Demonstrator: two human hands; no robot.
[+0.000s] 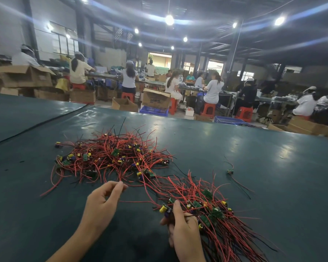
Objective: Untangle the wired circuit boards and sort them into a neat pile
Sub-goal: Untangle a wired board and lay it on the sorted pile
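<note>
Nearest the camera, the right hand (184,231) comes up from 6 o'clock on an almost vertical forearm, with the back of the hand toward the lens and the thumb raised toward 12. Its fingers are curled round the near end of a gathered bundle of boards (212,210). Green boards with yellow capacitors bunch at the grip, and red and black leads fan out toward 4 and 5 o'clock and up toward 12.

At its 9 o'clock, the left hand (102,201) reaches in on a forearm slanting from 7 o'clock. Thumb and forefinger are closed in a narrow pinch on a red wire (120,176), which runs toward 12 into the tangled heap (112,157). The other fingers are folded loosely under.

That heap lies on the green table mat (263,157) at 11 o'clock from the hands. It sits apart from the bundle, though a few stray leads cross between them. A single board (230,172) with its leads lies alone at 1 o'clock from the bundle.

Beyond the table's far edge, people sit on red stools (208,110) at benches, among cardboard boxes (155,98) and blue crates (153,111).
</note>
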